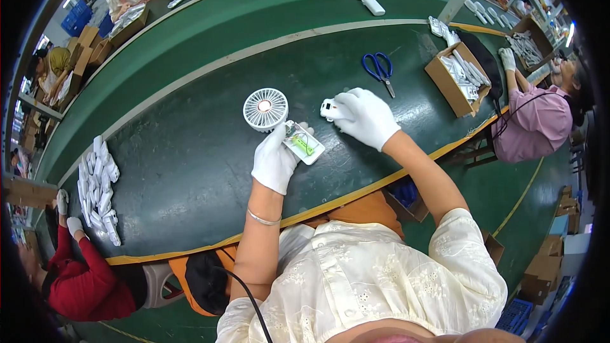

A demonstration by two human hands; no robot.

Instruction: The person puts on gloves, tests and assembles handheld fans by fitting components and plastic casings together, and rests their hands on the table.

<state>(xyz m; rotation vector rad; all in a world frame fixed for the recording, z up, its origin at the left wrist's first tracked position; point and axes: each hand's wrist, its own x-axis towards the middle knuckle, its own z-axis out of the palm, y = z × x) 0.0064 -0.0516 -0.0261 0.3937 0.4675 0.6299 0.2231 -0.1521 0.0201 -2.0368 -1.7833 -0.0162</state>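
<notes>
Clock reading: 12 straight away from the wearer. White fan point(265, 108) lies over the desk point(190, 178) in the left hand point(274, 160). Its long axis slants, round head toward 10–11, uncovered handle point(314, 154) toward 4–5. A green cell point(303, 144) and thin wires show in the handle, exposed side up.

Key relation: white part point(328, 110), in the right hand point(368, 119), sits at about 1 o'clock from the handle; near, a gap between, not touching. Its visible end, with a small dark opening, points to 9; the rest is hidden under the glove. Left hand nearer the handle by far, being on it; right hand beyond the gap, toward 2.

Left pose: forearm up from 6, gloved fingers and thumb closed around the fan where head meets handle. Right pose: forearm in from 4–5, back of glove upward, fingers bent over the white part, pinching it; exact thumb placement cannot be told.

Blue-handled cutters point(377, 65) at 1 from the right hand, tips toward 5, untouched.
</notes>
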